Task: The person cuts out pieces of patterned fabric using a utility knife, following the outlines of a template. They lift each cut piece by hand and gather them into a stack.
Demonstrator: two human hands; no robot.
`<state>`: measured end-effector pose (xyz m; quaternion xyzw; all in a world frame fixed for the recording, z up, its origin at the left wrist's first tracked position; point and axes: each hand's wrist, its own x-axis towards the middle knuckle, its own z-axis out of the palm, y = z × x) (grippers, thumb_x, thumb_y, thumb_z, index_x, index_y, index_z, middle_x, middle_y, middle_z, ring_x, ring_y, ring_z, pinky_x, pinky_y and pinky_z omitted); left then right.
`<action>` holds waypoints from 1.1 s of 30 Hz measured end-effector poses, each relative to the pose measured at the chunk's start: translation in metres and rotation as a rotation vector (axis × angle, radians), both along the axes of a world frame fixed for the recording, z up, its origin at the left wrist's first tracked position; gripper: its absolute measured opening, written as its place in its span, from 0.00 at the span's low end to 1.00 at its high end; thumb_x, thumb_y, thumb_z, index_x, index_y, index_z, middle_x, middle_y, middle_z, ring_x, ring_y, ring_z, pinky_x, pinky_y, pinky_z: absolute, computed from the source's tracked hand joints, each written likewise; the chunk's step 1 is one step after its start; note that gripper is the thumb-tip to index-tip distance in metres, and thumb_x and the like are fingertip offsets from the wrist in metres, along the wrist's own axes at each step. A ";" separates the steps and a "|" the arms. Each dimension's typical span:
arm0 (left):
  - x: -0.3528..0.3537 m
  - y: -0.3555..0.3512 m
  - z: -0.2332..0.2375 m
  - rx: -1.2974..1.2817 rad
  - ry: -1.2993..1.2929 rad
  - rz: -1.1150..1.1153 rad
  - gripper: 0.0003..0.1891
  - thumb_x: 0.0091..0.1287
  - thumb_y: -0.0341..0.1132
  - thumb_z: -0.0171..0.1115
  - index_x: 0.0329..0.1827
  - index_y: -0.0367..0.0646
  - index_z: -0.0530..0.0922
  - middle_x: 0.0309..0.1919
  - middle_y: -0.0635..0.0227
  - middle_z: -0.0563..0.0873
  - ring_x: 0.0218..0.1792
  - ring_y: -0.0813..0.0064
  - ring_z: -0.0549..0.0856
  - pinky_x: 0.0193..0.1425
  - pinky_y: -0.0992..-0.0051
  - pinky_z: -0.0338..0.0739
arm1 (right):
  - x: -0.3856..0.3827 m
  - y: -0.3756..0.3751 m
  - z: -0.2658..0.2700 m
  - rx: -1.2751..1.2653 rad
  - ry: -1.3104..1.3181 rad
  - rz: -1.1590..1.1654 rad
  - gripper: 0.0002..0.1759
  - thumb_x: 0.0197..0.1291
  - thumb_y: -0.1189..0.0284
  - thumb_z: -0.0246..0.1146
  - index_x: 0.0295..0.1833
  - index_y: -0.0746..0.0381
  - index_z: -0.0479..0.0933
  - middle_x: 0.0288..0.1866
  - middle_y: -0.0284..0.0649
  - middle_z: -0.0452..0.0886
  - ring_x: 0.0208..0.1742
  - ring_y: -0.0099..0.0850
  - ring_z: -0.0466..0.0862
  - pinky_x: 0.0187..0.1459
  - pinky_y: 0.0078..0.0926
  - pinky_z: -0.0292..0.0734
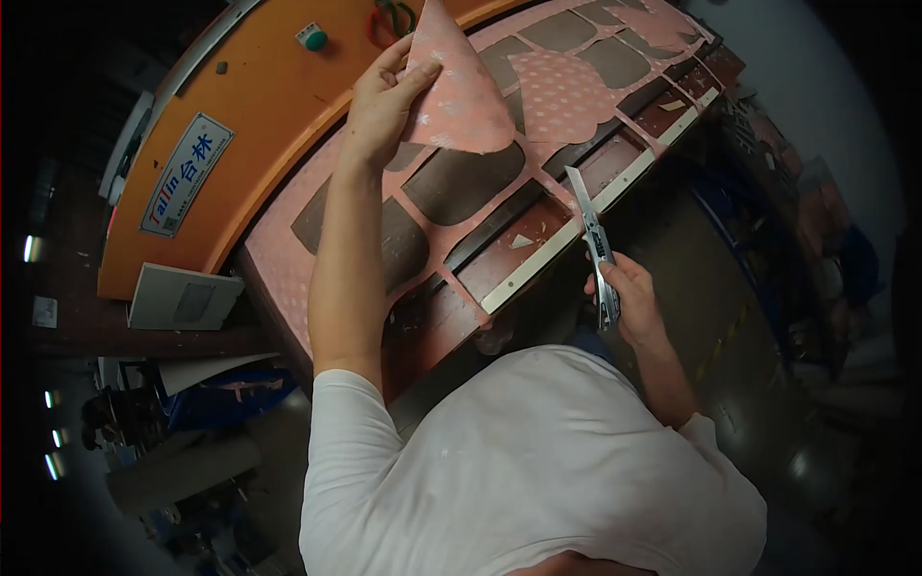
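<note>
My left hand (384, 101) is raised over the table, its thumb and fingers closed on a cut fabric piece (466, 101), pink with a pale print. The piece hangs tilted, with a pointed top and a rounded lower edge. My right hand (632, 293) grips a utility knife (595, 240) near the table's front edge, the blade out and pointing up and away from me. Below lies a pink patterned sheet (274, 245) with large openings that show a dark surface. Another pink dotted piece (565, 101) rests on it to the right of the held piece.
An orange machine panel (274, 106) with a green button (313, 38) runs along the far side. Red and green tool handles (392, 21) lie at the top. A pale rail (615, 187) edges the table, with small scraps (521, 241) beside it. A blue bin (230, 398) stands lower left.
</note>
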<state>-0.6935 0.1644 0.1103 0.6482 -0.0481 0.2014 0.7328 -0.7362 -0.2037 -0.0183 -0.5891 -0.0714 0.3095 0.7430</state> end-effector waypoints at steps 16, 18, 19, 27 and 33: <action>0.105 -0.107 -0.174 1.378 0.423 0.487 0.42 0.64 0.68 0.63 0.76 0.51 0.71 0.78 0.50 0.66 0.79 0.50 0.61 0.80 0.48 0.51 | 0.210 -0.233 -0.033 -0.063 0.001 -0.238 0.17 0.74 0.68 0.58 0.59 0.67 0.79 0.32 0.34 0.83 0.33 0.17 0.80 0.35 0.16 0.72; 0.116 -0.113 -0.177 1.338 0.449 0.498 0.42 0.64 0.68 0.63 0.76 0.53 0.71 0.78 0.50 0.65 0.79 0.50 0.61 0.80 0.44 0.49 | 0.225 -0.243 -0.035 -0.028 0.021 -0.269 0.17 0.74 0.68 0.58 0.59 0.67 0.79 0.32 0.34 0.83 0.33 0.17 0.80 0.35 0.16 0.73; 0.121 -0.115 -0.178 1.320 0.461 0.501 0.42 0.63 0.68 0.63 0.76 0.54 0.71 0.78 0.50 0.64 0.80 0.50 0.61 0.79 0.41 0.48 | 0.231 -0.246 -0.037 -0.010 0.035 -0.270 0.17 0.74 0.68 0.58 0.59 0.67 0.79 0.32 0.34 0.83 0.32 0.17 0.80 0.35 0.16 0.73; 0.160 -0.146 -0.182 1.366 0.523 0.707 0.31 0.69 0.60 0.61 0.71 0.54 0.77 0.73 0.55 0.73 0.75 0.55 0.70 0.74 0.29 0.45 | 0.284 -0.246 -0.034 -0.012 -0.004 -0.227 0.17 0.74 0.69 0.58 0.61 0.67 0.78 0.33 0.35 0.84 0.31 0.18 0.79 0.34 0.16 0.73; 0.166 -0.149 -0.173 1.289 0.427 0.684 0.27 0.69 0.53 0.65 0.67 0.50 0.80 0.71 0.53 0.76 0.73 0.52 0.72 0.77 0.46 0.60 | 0.365 -0.214 -0.010 0.044 -0.202 -0.085 0.22 0.79 0.60 0.48 0.58 0.66 0.79 0.32 0.33 0.81 0.30 0.18 0.75 0.34 0.18 0.69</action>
